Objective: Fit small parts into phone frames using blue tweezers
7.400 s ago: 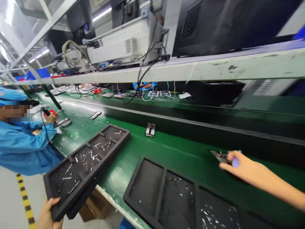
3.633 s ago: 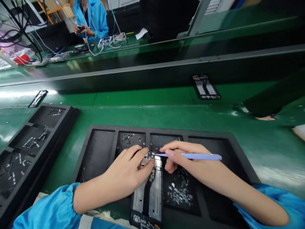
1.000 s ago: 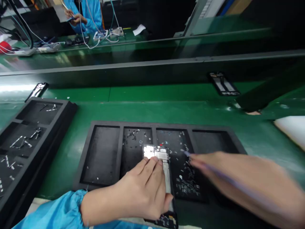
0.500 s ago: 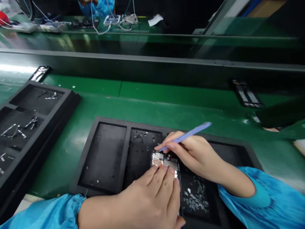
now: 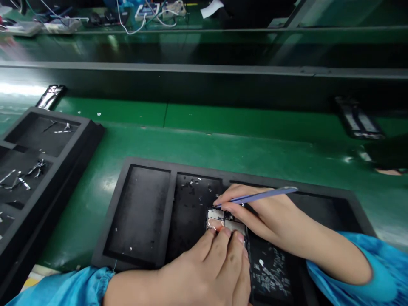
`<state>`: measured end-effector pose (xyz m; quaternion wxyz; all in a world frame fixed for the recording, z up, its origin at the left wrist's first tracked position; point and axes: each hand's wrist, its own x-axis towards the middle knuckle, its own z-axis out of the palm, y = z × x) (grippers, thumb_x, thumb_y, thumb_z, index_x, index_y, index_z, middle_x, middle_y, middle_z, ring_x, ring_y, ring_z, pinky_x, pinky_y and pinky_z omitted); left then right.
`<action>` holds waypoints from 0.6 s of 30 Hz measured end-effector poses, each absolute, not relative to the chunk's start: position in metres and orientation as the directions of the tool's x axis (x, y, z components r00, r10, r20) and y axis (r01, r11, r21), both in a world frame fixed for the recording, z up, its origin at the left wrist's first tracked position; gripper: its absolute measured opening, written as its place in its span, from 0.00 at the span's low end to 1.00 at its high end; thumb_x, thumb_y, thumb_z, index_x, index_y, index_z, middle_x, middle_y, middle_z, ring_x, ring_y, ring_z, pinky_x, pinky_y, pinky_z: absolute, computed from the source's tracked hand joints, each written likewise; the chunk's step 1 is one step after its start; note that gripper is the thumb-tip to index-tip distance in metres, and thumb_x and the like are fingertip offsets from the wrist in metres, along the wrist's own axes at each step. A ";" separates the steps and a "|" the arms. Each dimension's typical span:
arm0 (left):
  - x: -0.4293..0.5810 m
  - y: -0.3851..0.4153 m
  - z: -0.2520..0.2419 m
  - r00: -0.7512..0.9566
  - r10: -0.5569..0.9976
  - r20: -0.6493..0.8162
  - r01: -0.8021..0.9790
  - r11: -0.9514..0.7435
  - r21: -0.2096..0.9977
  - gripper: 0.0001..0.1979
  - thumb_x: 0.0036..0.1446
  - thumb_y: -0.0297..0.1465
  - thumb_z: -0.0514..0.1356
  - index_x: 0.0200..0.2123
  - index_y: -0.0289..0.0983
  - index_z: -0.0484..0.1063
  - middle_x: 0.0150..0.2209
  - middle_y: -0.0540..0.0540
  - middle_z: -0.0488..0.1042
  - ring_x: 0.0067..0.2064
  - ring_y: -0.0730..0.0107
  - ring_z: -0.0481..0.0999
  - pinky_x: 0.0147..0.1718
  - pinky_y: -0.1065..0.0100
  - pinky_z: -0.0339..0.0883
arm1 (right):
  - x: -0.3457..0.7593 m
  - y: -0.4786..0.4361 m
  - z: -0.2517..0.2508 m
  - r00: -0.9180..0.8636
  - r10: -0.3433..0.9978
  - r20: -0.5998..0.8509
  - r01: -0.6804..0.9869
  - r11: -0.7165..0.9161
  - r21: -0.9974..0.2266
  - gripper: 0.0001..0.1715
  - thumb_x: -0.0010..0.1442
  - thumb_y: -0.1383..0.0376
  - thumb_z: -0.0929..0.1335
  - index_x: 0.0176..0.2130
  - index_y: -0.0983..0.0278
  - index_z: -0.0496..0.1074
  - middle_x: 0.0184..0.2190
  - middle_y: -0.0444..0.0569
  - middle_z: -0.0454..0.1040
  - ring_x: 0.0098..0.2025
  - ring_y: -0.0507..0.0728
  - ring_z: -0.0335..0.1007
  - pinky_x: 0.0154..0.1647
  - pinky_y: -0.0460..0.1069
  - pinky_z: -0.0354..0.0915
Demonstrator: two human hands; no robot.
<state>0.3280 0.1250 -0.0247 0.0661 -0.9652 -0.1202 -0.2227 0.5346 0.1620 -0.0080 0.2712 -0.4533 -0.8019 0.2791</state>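
A phone frame (image 5: pixel 223 221) with a bare circuit board at its top lies on a black foam tray (image 5: pixel 140 212) with several compartments. My left hand (image 5: pixel 210 272) lies flat over the frame and presses it down, fingertips at the board. My right hand (image 5: pixel 261 210) pinches lilac tweezers (image 5: pixel 258 196) whose tip touches the top edge of the board. Small metal parts (image 5: pixel 270 276) lie scattered in the compartment under my right wrist.
A second black foam tray (image 5: pixel 38 161) with thin metal parts stands at the left. Two more phone frames lie on the green belt, one at the far left (image 5: pixel 50 96) and one at the right (image 5: pixel 358 122). Cables and devices sit on the far bench.
My right hand has lowered the tweezers from a steep tilt to nearly flat, tip still at the board. The view has dipped closer to the tray. My left hand stays on the frame.
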 end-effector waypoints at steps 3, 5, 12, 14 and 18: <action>0.328 0.125 -0.024 0.879 0.201 0.432 0.257 -0.964 -0.075 0.26 0.67 0.40 0.50 0.53 0.23 0.74 0.51 0.32 0.77 0.51 0.49 0.78 0.50 0.56 0.73 | 0.534 0.161 -0.008 -0.453 0.880 0.145 0.587 0.417 -0.694 0.11 0.71 0.62 0.62 0.41 0.63 0.72 0.36 0.49 0.78 0.36 0.56 0.78 0.35 0.49 0.74; 0.327 0.125 -0.025 0.877 0.205 0.434 0.260 -0.963 -0.072 0.26 0.66 0.40 0.50 0.52 0.23 0.74 0.51 0.32 0.77 0.51 0.49 0.78 0.50 0.56 0.72 | 0.533 0.161 -0.008 -0.479 0.869 0.122 0.604 0.427 -0.673 0.10 0.70 0.62 0.63 0.41 0.63 0.72 0.36 0.49 0.77 0.35 0.56 0.77 0.34 0.49 0.73; 0.327 0.124 -0.025 0.877 0.212 0.431 0.265 -0.962 -0.066 0.26 0.66 0.40 0.51 0.53 0.24 0.74 0.52 0.32 0.76 0.51 0.49 0.77 0.52 0.56 0.71 | 0.533 0.159 -0.012 -0.457 0.876 0.152 0.565 0.418 -0.712 0.09 0.70 0.64 0.63 0.43 0.62 0.72 0.36 0.48 0.77 0.37 0.56 0.76 0.35 0.49 0.73; 0.327 0.125 -0.024 0.875 0.216 0.433 0.270 -0.961 -0.066 0.26 0.66 0.40 0.50 0.52 0.24 0.75 0.52 0.32 0.76 0.51 0.49 0.78 0.52 0.56 0.70 | 0.533 0.158 -0.014 -0.408 0.891 0.198 0.569 0.418 -0.708 0.07 0.69 0.64 0.65 0.44 0.61 0.72 0.38 0.48 0.78 0.39 0.57 0.77 0.38 0.51 0.74; 0.328 0.124 -0.025 0.879 0.215 0.426 0.272 -0.959 -0.078 0.29 0.67 0.43 0.49 0.52 0.24 0.74 0.52 0.30 0.76 0.51 0.49 0.78 0.52 0.56 0.70 | 0.530 0.157 -0.015 -0.195 0.946 0.260 0.575 0.325 -0.751 0.04 0.66 0.63 0.68 0.41 0.60 0.73 0.36 0.47 0.78 0.38 0.57 0.77 0.37 0.49 0.74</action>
